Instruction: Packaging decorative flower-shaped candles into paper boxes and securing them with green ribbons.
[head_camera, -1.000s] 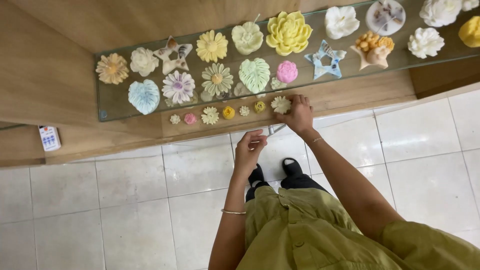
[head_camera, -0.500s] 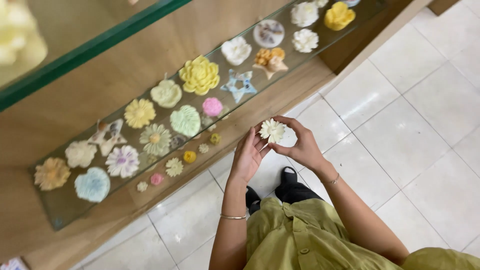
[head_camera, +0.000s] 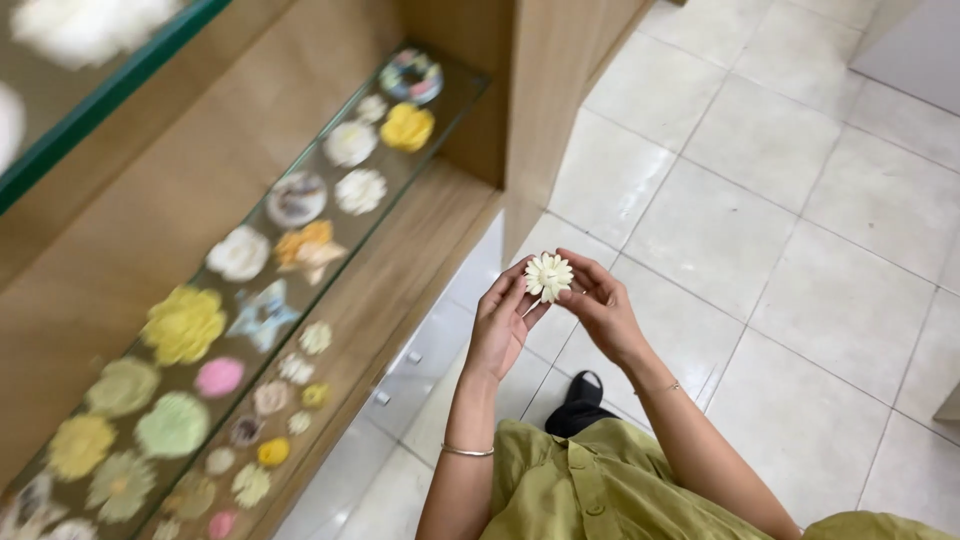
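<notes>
We hold small cream flower piece (head_camera: 549, 276) up in mid-air over tiled floor (head_camera: 800, 200), away from glass shelf (head_camera: 300, 290).

- Left hand (head_camera: 500, 325): fingers curled loosely, tips touch flower's left/under side. Right hand (head_camera: 598, 300): thumb + fingers pinch right edge. Neither fully closed.
- Risk: grip is fingertip-only, petals thin, looks brittle; we judge squeeze could snap petal.
- Risk: slip = drop onto hard tile, prob. breaks.
- Shelf crowded w/ other flower + star pieces (head_camera: 262, 312), close together; could knock neighbours.
</notes>
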